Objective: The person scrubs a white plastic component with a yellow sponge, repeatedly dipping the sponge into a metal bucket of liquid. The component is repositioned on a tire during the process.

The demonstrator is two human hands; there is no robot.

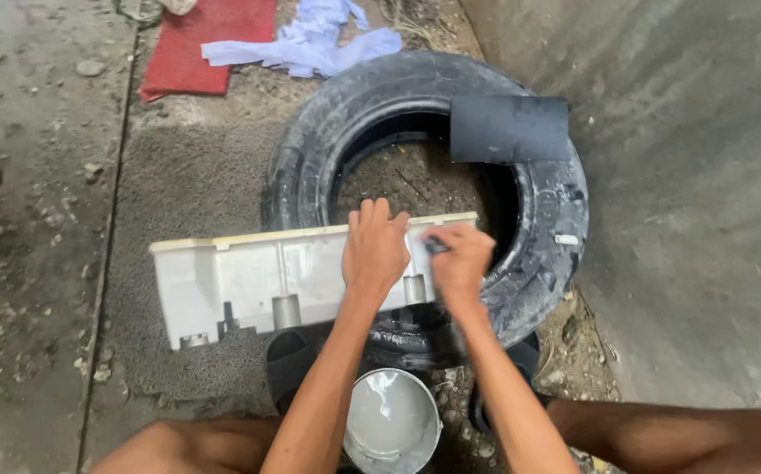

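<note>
Prob. outdoor repair yard: bare concrete ground [38, 132], worn tyre [310, 149], rags [319, 39].

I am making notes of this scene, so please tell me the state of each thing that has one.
white plastic panel: resting on the tyre, inner side up
tyre: lying flat
left hand: pressed flat on the panel
right hand: closed on a small dark tool
metal bowl: holds pale liquid
blue cloth: crumpled
</note>
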